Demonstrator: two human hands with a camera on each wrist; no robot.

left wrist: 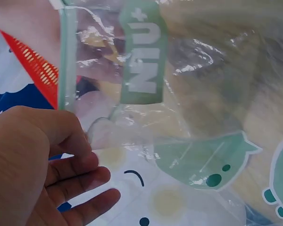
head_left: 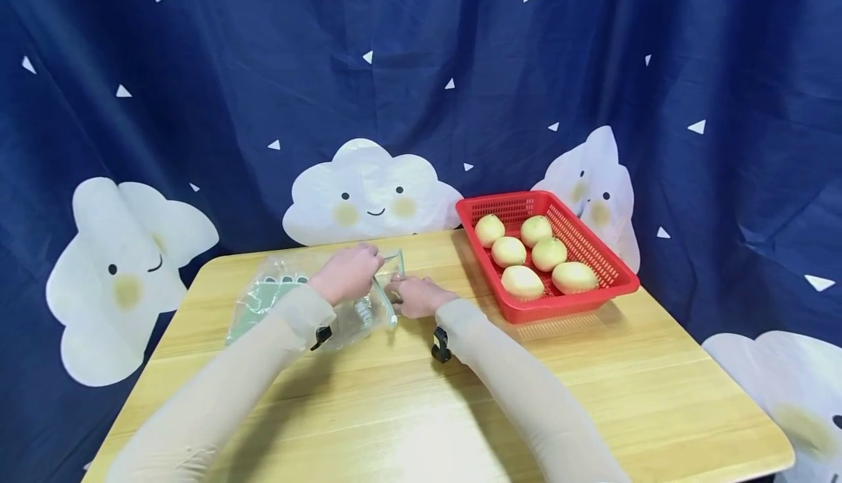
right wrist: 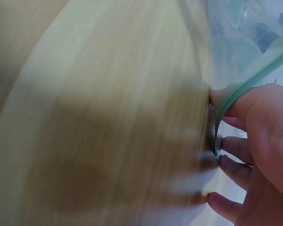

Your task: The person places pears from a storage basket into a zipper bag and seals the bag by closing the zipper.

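Note:
A clear plastic zip bag (head_left: pixel 263 306) with green printed shapes lies on the table, its mouth toward the right. My left hand (head_left: pixel 349 275) pinches the bag's edge by the zip strip between thumb and forefinger, the other fingers loosely bent, as the left wrist view shows. Across the mouth, my right hand (head_left: pixel 419 297) holds the other side of the opening. In the right wrist view the green zip strip (right wrist: pixel 254 77) bows away from the table, with that hand's thumb partly behind it and several fingertips by the lower edge. The two sides of the mouth stand apart.
A red plastic basket (head_left: pixel 546 313) stands at the back right, with several round pale yellow fruits (head_left: pixel 549 254) inside. The wooden table (head_left: pixel 395 402) has rounded corners. Behind it hangs a dark blue curtain (head_left: pixel 263 52) with printed clouds.

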